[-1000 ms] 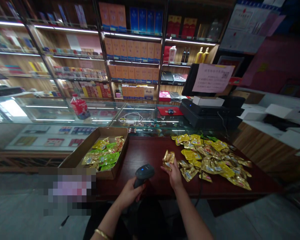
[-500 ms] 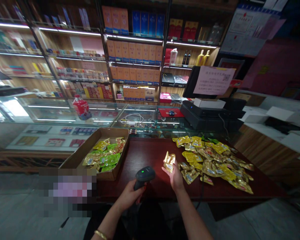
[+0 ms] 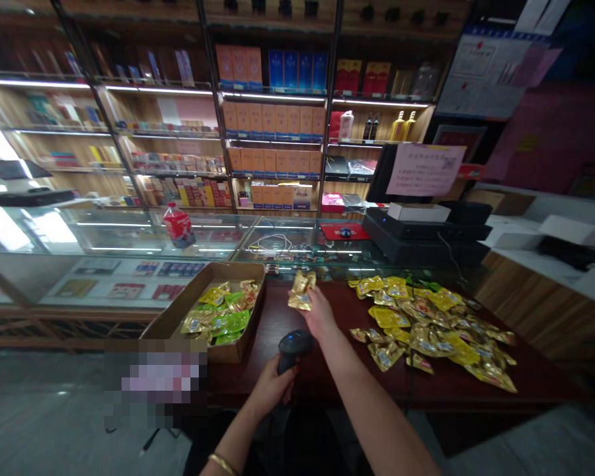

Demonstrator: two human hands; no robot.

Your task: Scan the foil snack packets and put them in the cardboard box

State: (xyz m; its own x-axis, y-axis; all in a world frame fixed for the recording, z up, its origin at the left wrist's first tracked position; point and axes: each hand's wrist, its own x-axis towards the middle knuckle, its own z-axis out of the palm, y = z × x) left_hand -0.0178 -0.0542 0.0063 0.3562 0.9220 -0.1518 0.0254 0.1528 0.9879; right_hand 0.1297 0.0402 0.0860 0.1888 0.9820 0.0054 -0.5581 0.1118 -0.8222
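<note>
On reddish table (image 3: 274,324) opposite shelves (image 3: 277,141), packets (image 3: 425,338)

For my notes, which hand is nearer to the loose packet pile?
Right: the right hand, holding a gold packet, is left of the pile; the left hand, holding a scanner, is farther left and lower in view.

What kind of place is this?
Probably a shop: it has lit shelves of boxes and bottles, a glass display counter, and a handheld barcode scanner in the person's left hand.
</note>
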